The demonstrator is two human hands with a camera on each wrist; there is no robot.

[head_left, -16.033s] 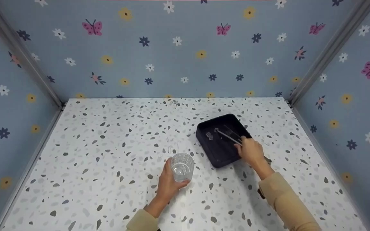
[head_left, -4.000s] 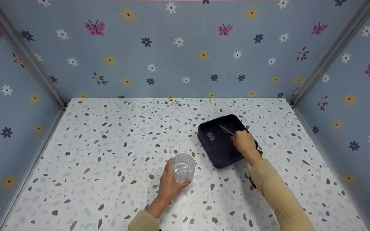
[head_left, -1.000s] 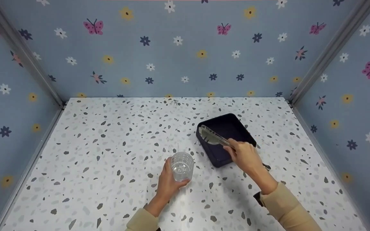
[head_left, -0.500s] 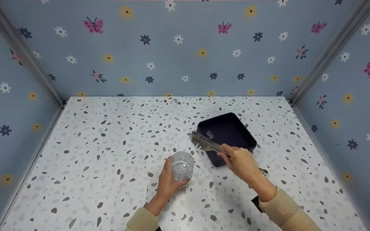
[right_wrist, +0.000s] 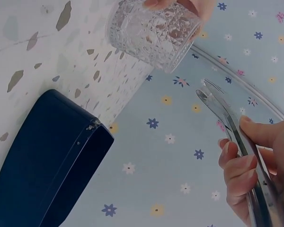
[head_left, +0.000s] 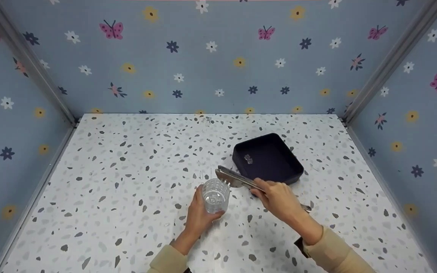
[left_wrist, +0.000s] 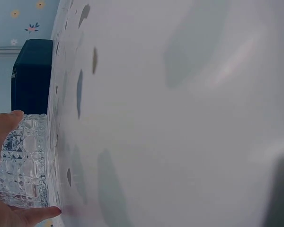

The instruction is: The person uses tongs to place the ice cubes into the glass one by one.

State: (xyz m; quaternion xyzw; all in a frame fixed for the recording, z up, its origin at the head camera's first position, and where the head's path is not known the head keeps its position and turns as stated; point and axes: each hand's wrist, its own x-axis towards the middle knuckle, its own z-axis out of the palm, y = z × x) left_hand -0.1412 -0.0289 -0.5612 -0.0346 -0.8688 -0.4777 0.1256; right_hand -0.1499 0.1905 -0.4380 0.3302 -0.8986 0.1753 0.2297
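Note:
My left hand (head_left: 197, 218) holds a clear cut-glass tumbler (head_left: 215, 199) upright on the speckled table, thumb and fingers around its sides. In the left wrist view the tumbler's (left_wrist: 26, 158) faceted wall shows between thumb and fingers. My right hand (head_left: 281, 199) grips metal tongs (head_left: 241, 179), whose fork-toothed end overlaps the tumbler's far right rim in the head view. From the right wrist, the tongs' (right_wrist: 232, 116) two arms are close together; I cannot tell whether anything is between the tips. Small clear cube-like pieces (head_left: 248, 159) lie in the dark square box (head_left: 298, 174).
The box stands right of the tumbler, its near corner partly behind my right hand and the tongs. Faint clear marks or bits (head_left: 203, 174) show on the table (head_left: 127, 182) just beyond the tumbler. Flower-patterned walls (head_left: 218, 76) enclose the back and both sides.
The tongs have come up out of the box and moved left and nearer, to the tumbler's rim. Clear pieces still lie in the box. My left hand and the tumbler have stayed put.

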